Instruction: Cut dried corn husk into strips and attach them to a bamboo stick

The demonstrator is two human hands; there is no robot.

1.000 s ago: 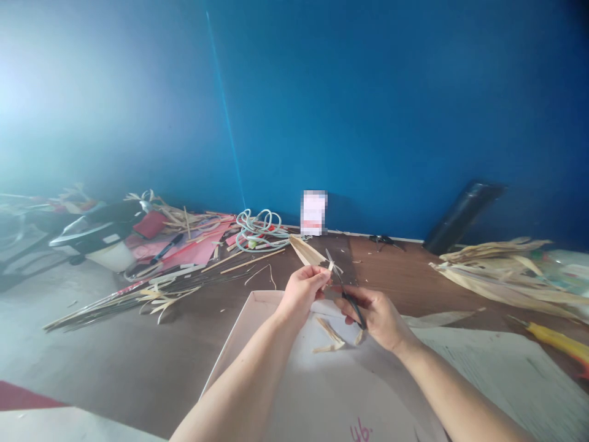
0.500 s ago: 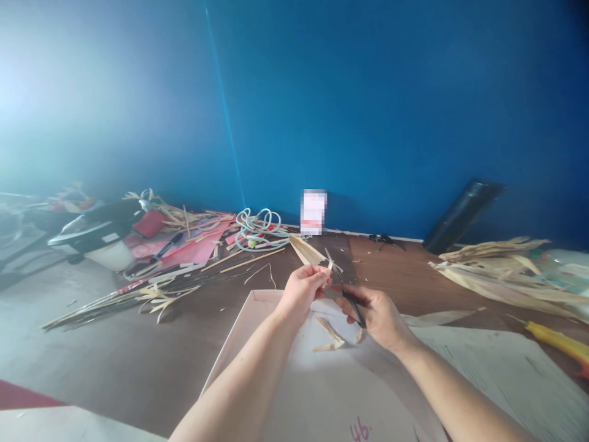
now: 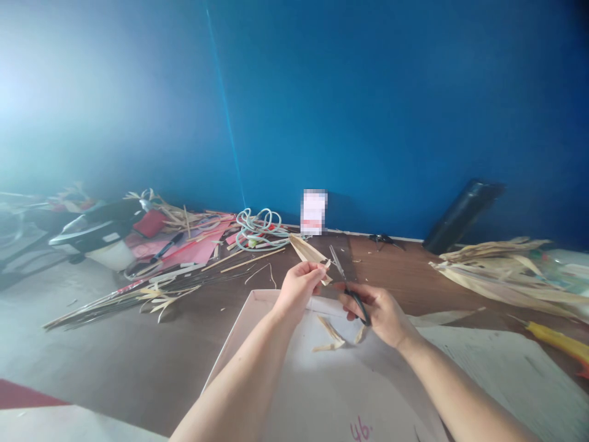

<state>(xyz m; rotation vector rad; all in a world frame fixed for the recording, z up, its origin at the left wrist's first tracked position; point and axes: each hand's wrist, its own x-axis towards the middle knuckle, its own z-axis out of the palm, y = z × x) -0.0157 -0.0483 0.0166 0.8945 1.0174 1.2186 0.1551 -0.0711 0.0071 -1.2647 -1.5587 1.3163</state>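
My left hand (image 3: pixel 302 283) pinches a small pale piece of dried husk (image 3: pixel 327 273) between thumb and fingers. To its right, my right hand (image 3: pixel 380 310) grips black-handled scissors (image 3: pixel 353 296), blades pointing up and away. The blades stand a little apart from the husk piece. Below both hands, several dried husk scraps (image 3: pixel 332 333) lie on a white box lid (image 3: pixel 317 393) with pink handwriting. A larger flat piece of dried husk (image 3: pixel 306 250) rests on the table just beyond my left hand.
At left lie thin sticks and wires (image 3: pixel 129 301), pink paper (image 3: pixel 202 242) and a coiled pale cable (image 3: pixel 262 230). On the right are a husk bundle (image 3: pixel 497 276), a yellow-handled tool (image 3: pixel 559 342), a printed sheet (image 3: pixel 501 368) and a black roll (image 3: pixel 462 215) against the blue wall.
My right hand has drawn the scissors slightly right, and their blades have come away from the husk piece. My left hand has shifted slightly left, still pinching it.
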